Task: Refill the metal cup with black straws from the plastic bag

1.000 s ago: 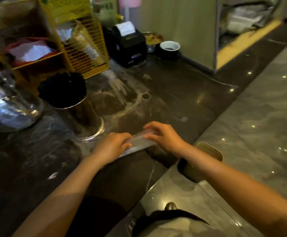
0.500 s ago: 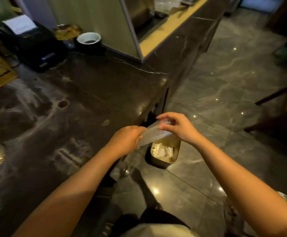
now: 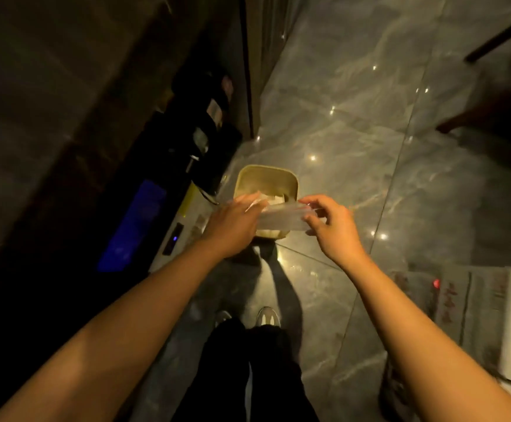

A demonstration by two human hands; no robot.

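Note:
A clear, flattened plastic bag (image 3: pixel 281 220) is stretched between my two hands, and it looks empty. My left hand (image 3: pixel 232 226) grips its left end and my right hand (image 3: pixel 330 226) pinches its right end with the fingertips. The bag hangs directly above a small beige waste bin (image 3: pixel 266 178) on the floor, which has white paper scraps inside. Neither the metal cup nor the black straws are in view.
The dark counter front (image 3: pixel 65 117) runs along the left, with a glowing blue panel (image 3: pixel 132 226) low down. Black items (image 3: pixel 208 126) sit by the counter's corner. Grey marble floor (image 3: pixel 354 117) spreads right. My shoes (image 3: pixel 266 318) stand below the bin. Printed papers (image 3: pixel 461 303) lie at the right.
The view has swung from the countertop with the straw-filled metal cup down to the floor. Both hands carried the bag off the counter and now hold it over the waste bin.

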